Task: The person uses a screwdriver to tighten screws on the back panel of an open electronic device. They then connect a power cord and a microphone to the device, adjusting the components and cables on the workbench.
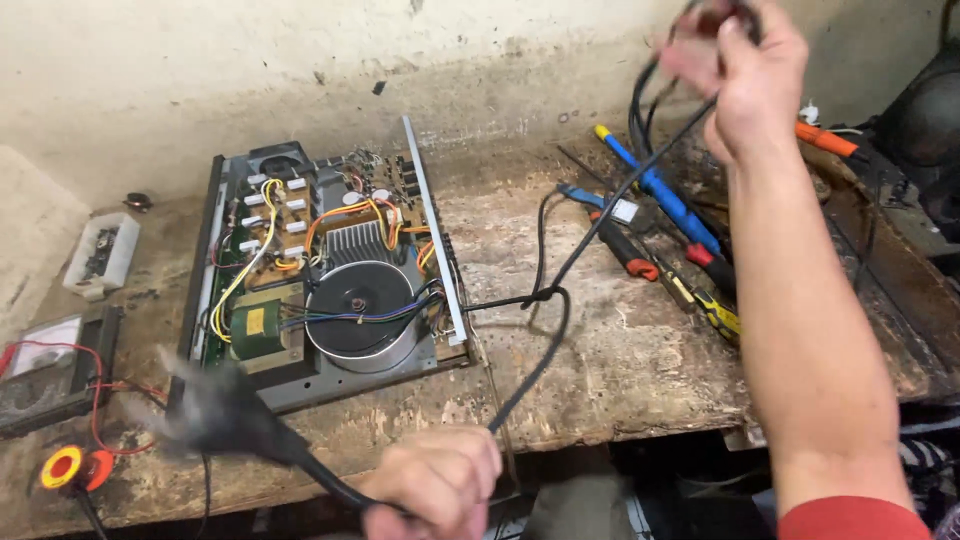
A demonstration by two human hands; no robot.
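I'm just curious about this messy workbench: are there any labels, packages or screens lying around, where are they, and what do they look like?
Meter: far left bench edge, dark flat case with a pale dial face, red leads attached.
Yellow label: small rectangle on the green-yellow transformer inside the open amplifier chassis.
Plastic box: left of the chassis, small clear rectangular case with dark contents.
White tag: small square patch among the tools, right of centre.

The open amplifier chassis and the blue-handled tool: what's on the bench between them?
In the head view, bare worn wood lies between the open amplifier chassis and blue-handled tool, crossed only by the black power cord.
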